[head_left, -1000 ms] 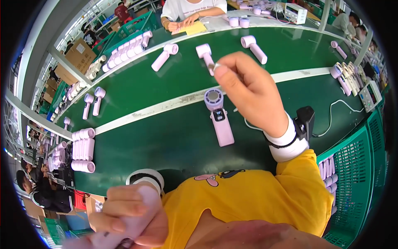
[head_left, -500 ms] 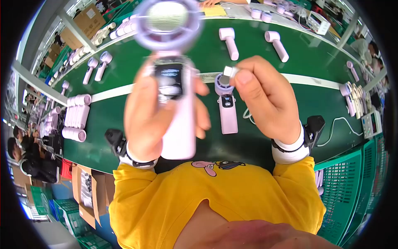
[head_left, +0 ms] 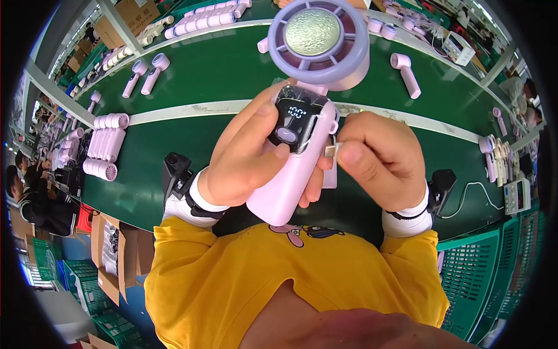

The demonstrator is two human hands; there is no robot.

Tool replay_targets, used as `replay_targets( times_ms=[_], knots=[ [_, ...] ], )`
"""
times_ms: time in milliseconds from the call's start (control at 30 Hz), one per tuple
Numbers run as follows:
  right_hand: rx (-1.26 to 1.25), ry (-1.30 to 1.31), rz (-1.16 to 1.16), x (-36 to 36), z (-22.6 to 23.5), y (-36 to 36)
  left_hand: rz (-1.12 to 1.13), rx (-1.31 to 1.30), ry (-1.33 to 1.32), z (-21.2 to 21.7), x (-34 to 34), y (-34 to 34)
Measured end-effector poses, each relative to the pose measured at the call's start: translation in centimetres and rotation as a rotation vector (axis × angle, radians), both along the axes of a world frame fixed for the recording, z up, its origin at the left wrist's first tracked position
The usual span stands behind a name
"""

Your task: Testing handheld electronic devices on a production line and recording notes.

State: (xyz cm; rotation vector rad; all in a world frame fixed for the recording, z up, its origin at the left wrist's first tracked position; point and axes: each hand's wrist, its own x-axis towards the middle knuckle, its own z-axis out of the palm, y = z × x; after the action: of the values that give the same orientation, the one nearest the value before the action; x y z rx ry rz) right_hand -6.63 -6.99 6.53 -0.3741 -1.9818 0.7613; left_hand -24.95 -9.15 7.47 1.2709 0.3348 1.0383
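green bench [head_left: 192, 87] fills the background, a long factory line under your raised hands. the pink handheld fan [head_left: 302, 134] sits up close to the camera, above the bench and in front of your yellow shirt [head_left: 290, 279]. its long axis runs from the handle end near your chest up and slightly right to the round purple head [head_left: 318, 41] at the top. your left hand [head_left: 247, 154] has the grip closed around the handle, thumb lying across the dark display panel [head_left: 295, 118] where a small lit readout shows. your right hand [head_left: 381, 160] sits just to the right of the handle, its grip narrow, thumb and forefinger pinching a small silvery part [head_left: 331, 150] whose kind is too small to tell. that part touches or nearly touches the handle's right side, so the fan lies directly left of your right fingertips, and the right hand is the nearer one to that side. further out, more pink fans lie scattered on the bench [head_left: 405, 74], a stacked batch [head_left: 104, 145] rests far left, and green crates [head_left: 482, 279] stand at your right. other people work at the left edge [head_left: 26, 192].
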Motion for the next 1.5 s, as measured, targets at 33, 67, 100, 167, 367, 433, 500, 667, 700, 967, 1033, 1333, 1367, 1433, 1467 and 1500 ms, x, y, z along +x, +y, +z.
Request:
replay_targets(
  times_ms=[33,67,100,167,367,433,500,667,700,967,1033,1333,1367,1433,1467,1500],
  knots=[
    [0.051,-0.001,0.017,-0.2,-0.1,0.0,0.024,0.022,0.047,0.1,0.0,-0.1],
    [0.051,-0.005,0.021,-0.1,0.1,0.0,0.048,0.044,0.094,0.2,-0.1,-0.1],
    [-0.001,-0.036,0.007,0.1,0.5,-0.1,0.052,0.043,0.09,0.0,-0.1,0.0],
    [-0.104,-0.096,-0.023,0.6,0.9,-0.1,0.012,0.036,0.01,-0.9,-0.1,0.3],
    [0.054,-0.105,-0.168,1.1,0.5,0.5,-0.048,-0.054,-0.071,-1.7,0.9,-0.5],
    [0.043,-0.021,-0.15,1.1,1.1,0.0,0.121,0.123,-0.022,-2.4,1.7,-1.0],
    [0.074,-0.093,-0.091,1.7,1.5,0.2,0.208,0.209,0.002,-2.4,1.7,-1.2],
    [0.097,-0.235,0.037,2.0,1.8,0.7,0.108,0.067,0.009,-1.9,1.2,0.1],
    [0.074,-0.234,0.039,2.0,1.8,0.6,0.087,0.08,-0.007,-1.9,1.2,0.2],
    [0.187,-0.242,-0.004,2.3,1.0,0.9,0.088,0.239,0.041,-2.7,0.8,0.3],
    [0.164,-0.241,-0.046,2.1,1.2,0.7,0.098,0.316,0.089,-2.7,0.6,0.4],
    [0.091,-0.151,-0.254,-0.6,0.3,0.1,0.16,0.362,0.078,-2.9,-0.2,0.8],
    [0.083,-0.132,-0.24,-0.7,0.1,0.2,0.166,0.367,0.074,-3.0,-0.2,0.8],
    [0.077,-0.117,-0.216,-0.7,-0.2,0.4,0.174,0.375,0.067,-3.1,-0.2,0.9],
    [0.069,-0.097,-0.192,-0.7,-0.3,0.5,0.176,0.379,0.064,-3.1,-0.2,1.0],
    [0.06,-0.077,-0.169,-0.7,-0.4,0.6,0.178,0.383,0.062,-3.1,-0.2,1.1]
  ],
)
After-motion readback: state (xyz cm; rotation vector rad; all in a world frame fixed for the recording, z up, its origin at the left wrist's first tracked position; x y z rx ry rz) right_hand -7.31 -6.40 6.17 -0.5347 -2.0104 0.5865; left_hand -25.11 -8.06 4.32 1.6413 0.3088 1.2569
